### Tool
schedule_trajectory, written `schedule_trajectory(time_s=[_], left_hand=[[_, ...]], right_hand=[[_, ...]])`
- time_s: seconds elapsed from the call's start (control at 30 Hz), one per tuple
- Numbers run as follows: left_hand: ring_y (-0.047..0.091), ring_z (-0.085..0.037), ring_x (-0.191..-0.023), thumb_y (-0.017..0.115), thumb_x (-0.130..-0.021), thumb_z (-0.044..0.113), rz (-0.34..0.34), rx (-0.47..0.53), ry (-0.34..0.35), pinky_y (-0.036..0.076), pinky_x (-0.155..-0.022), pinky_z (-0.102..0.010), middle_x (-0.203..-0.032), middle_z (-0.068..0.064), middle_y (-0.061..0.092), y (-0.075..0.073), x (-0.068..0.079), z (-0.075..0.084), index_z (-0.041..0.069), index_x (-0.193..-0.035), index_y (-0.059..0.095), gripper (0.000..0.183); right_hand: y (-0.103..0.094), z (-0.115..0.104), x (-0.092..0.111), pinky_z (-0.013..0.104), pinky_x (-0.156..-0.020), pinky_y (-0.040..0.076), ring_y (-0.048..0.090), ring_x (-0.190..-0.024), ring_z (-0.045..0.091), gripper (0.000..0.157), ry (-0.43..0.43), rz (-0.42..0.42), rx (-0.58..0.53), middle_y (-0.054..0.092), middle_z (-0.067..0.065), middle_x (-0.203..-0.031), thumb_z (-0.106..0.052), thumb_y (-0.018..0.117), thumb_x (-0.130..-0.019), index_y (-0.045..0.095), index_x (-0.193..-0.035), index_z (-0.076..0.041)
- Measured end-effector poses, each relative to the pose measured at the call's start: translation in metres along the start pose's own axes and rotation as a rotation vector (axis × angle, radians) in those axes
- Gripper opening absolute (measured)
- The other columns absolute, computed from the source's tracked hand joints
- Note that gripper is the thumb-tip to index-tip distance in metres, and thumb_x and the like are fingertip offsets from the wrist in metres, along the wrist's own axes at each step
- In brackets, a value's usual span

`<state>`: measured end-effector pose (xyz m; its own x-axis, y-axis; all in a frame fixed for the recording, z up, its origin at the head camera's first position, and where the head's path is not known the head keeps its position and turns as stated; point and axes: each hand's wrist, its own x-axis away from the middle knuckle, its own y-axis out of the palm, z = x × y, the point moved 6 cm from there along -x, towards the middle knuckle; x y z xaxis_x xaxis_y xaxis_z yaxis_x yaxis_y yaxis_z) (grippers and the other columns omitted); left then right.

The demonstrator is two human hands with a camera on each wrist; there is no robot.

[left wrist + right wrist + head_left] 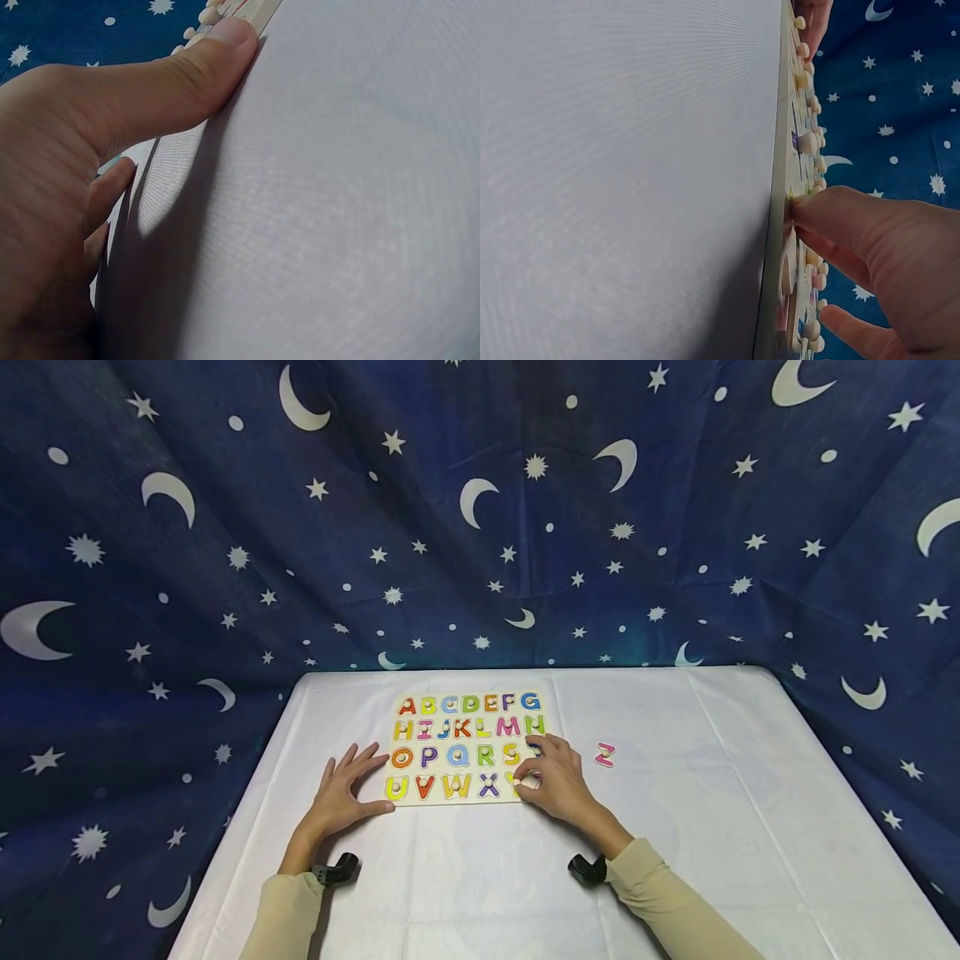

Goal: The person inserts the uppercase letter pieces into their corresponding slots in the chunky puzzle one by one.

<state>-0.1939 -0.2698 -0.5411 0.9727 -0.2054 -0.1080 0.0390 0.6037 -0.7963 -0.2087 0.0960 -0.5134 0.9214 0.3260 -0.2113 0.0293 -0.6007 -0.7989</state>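
Observation:
A wooden alphabet puzzle board [450,804] lies on the white table, its coloured letter pieces bearing small knobs. My left hand [341,795] is spread at its left side, thumb [217,64] and fingertips touching the edge. At the lower right corner my right hand [557,781] pinches the yellow letter Y piece [513,782] by its knob, between thumb and forefinger. Those fingertips [802,201] hide the knob, and I cannot tell whether the piece sits flush. My right hand also covers part of the board's right end. A pink letter Z piece [604,754] lies to its right.
The white cloth-covered table [465,893] spreads around the board. Behind it hangs a dark blue curtain [420,527] with moons and stars. A black wrist device [587,870] is strapped to my right wrist, another [339,870] to my left.

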Motion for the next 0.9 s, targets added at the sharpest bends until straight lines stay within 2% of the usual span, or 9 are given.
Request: schedule_trajectory(time_s=[0.13,0.67,0.9], left_hand=[[0.02,-0.046,-0.153,0.095,-0.067,0.045,0.016,0.001,0.01,0.0,-0.121,-0.07,-0.16,-0.014,0.044,0.0005,0.0002,0.0003,0.014,-0.142,0.062,0.087],[0.019,-0.044,-0.154,0.095,-0.066,0.046,0.0,0.002,-0.009,-0.002,-0.122,-0.068,-0.161,-0.012,0.043,-0.0008,-0.0004,0.0007,0.015,-0.143,0.062,0.089],[0.018,-0.043,-0.154,0.095,-0.067,0.045,-0.001,0.0,-0.017,-0.003,-0.122,-0.067,-0.161,-0.011,0.042,0.0003,0.0002,0.0009,0.016,-0.143,0.062,0.088]], right_hand=[[-0.0003,0.001,0.0005,0.064,-0.109,0.028,0.035,-0.141,0.043,0.012,0.009,0.006,0.0,0.053,0.014,-0.147,-0.019,0.087,-0.074,0.079,-0.081,-0.024],[0.0022,0.0036,0.0014,0.064,-0.109,0.029,0.035,-0.141,0.042,0.012,0.017,0.002,-0.001,0.053,0.013,-0.148,-0.022,0.088,-0.077,0.078,-0.082,-0.025],[0.0,0.0048,0.0028,0.065,-0.106,0.032,0.038,-0.139,0.043,0.015,-0.048,0.029,-0.033,0.055,0.015,-0.145,-0.022,0.089,-0.077,0.078,-0.086,-0.023]])
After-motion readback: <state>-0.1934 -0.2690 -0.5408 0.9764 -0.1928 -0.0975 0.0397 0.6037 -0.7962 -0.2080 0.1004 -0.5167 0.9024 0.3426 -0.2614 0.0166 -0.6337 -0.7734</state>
